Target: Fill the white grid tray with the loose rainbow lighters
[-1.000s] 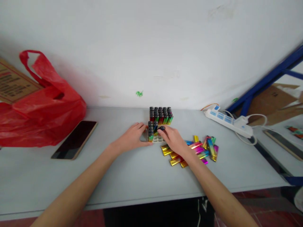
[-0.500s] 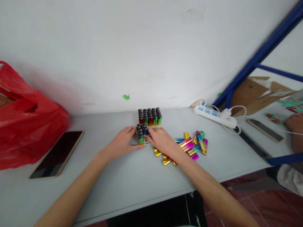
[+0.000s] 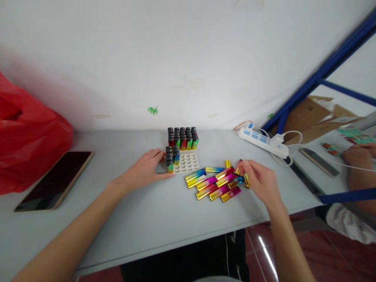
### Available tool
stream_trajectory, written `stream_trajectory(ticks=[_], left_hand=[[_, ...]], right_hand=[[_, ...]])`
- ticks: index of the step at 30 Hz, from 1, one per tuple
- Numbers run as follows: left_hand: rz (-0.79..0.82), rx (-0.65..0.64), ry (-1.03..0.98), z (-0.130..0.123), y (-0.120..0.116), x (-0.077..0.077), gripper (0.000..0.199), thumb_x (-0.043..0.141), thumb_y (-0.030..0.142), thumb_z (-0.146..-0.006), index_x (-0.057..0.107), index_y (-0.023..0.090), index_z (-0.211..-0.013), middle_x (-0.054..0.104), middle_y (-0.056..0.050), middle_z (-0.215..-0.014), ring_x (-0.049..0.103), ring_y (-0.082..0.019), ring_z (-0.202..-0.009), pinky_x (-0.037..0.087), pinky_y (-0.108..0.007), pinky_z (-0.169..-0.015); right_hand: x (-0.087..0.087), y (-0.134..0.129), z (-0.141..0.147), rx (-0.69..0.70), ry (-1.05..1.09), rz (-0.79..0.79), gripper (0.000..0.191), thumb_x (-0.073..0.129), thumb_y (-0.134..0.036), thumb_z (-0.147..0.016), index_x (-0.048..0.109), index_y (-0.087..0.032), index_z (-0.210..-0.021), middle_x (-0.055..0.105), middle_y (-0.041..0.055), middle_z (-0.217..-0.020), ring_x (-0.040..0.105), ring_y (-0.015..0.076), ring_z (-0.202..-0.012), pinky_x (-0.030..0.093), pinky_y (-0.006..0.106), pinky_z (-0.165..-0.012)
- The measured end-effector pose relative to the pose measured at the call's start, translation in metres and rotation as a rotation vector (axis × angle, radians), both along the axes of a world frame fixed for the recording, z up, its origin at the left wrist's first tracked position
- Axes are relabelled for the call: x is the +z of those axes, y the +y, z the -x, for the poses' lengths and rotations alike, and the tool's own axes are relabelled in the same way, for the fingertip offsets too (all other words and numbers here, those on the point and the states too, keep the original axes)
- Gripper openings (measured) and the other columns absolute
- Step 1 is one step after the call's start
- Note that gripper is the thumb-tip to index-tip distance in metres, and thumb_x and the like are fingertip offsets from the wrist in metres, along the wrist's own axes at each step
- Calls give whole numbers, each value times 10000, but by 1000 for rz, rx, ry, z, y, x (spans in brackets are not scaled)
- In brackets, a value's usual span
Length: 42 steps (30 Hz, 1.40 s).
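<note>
A white tray (image 3: 188, 163) with a grid of sockets lies on the table. Several black-topped lighters (image 3: 169, 160) stand upright at its left end. My left hand (image 3: 147, 169) curves around the tray's left side, thumb at the front corner and fingers beside the lighters. To the right lies a loose pile of shiny lighter casings (image 3: 207, 183) in gold, pink, purple and blue. My right hand (image 3: 260, 178) is at the pile's right end, thumb and fingers pinched on a reddish casing (image 3: 239, 167); blur and the fingers hide part of it.
A block of upright lighters (image 3: 183, 140) stands behind the tray near the wall. At left are a phone (image 3: 55, 180) and a red plastic bag (image 3: 32, 145). A white power strip (image 3: 263, 141) with cables lies at right, by a blue frame (image 3: 314, 76). Beyond it shows another person's arm (image 3: 360, 168).
My right hand has left the tray and moved right to the far end of the casing pile, uncovering the sockets. My left hand stays at the tray's left side. The view has shifted slightly.
</note>
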<state>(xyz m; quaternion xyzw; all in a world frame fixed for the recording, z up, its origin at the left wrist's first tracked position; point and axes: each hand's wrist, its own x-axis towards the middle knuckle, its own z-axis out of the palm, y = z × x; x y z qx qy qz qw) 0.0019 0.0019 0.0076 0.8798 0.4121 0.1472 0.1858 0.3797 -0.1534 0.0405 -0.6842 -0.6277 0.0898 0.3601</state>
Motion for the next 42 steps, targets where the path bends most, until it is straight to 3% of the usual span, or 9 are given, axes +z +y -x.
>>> stream_trajectory(ticks=[7,13,18,21,24,27,30,36,42], left_hand=[[-4,6,33,0,0,1,628,731,792,-779,671,213,-1015,697,-125,-1119,674,-348,-1050,560,-493,-994],[-13,0,36,1,-2,0,611,738,769,-802,654,214,-1042,695,-127,-1136,670,-347,-1071,554,-486,-1008],[-32,-8,69,0,-5,2,581,765,697,-832,648,195,-1100,692,-139,-1174,661,-347,-1121,540,-480,-1042],[-49,-17,92,-1,-6,3,580,761,699,-844,643,192,-1100,692,-144,-1169,661,-345,-1115,534,-481,-1047],[-55,-20,91,-1,-6,3,582,753,714,-845,639,199,-1091,690,-138,-1162,660,-343,-1104,541,-479,-1026],[-54,-25,78,0,-6,1,586,743,721,-851,639,197,-1093,685,-134,-1161,661,-340,-1094,544,-482,-1018],[-67,-36,58,2,-5,-1,593,740,729,-853,645,199,-1102,692,-132,-1156,663,-344,-1101,543,-482,-1015],[-85,-19,53,2,-7,0,589,757,704,-854,656,198,-1138,698,-125,-1158,670,-337,-1094,547,-478,-1010],[-57,-17,32,1,-7,1,584,791,675,-835,666,185,-1128,702,-143,-1174,666,-358,-1128,540,-493,-1038]], right_hand=[[-25,-10,-30,-246,-144,-71,538,522,-672,-1028,757,-190,-983,797,119,-944,749,262,-806,544,384,-785],[-42,20,-31,-239,-145,108,612,551,-752,-925,738,-185,-1060,764,109,-858,677,245,-681,556,423,-749],[-31,31,-29,-189,-34,141,567,632,-706,-868,758,-198,-1084,789,132,-955,737,299,-847,569,450,-797],[-12,43,-11,-75,208,93,522,663,-690,-892,735,-213,-1089,768,106,-979,746,273,-864,577,395,-754],[8,62,23,104,548,88,480,702,-693,-900,644,-241,-1053,706,30,-932,660,161,-640,515,294,-576],[21,81,63,335,686,123,453,679,-677,-935,590,-266,-1106,589,-56,-763,421,96,-484,371,246,-467],[24,99,98,492,619,187,411,568,-665,-1010,583,-255,-1049,457,-84,-658,369,113,-507,324,248,-483],[3,119,136,408,313,28,605,534,-716,-990,409,-236,-644,385,-54,-603,384,125,-613,291,278,-582],[-16,108,140,365,271,77,539,503,-591,-988,385,-243,-593,395,-43,-555,369,122,-574,259,287,-571]])
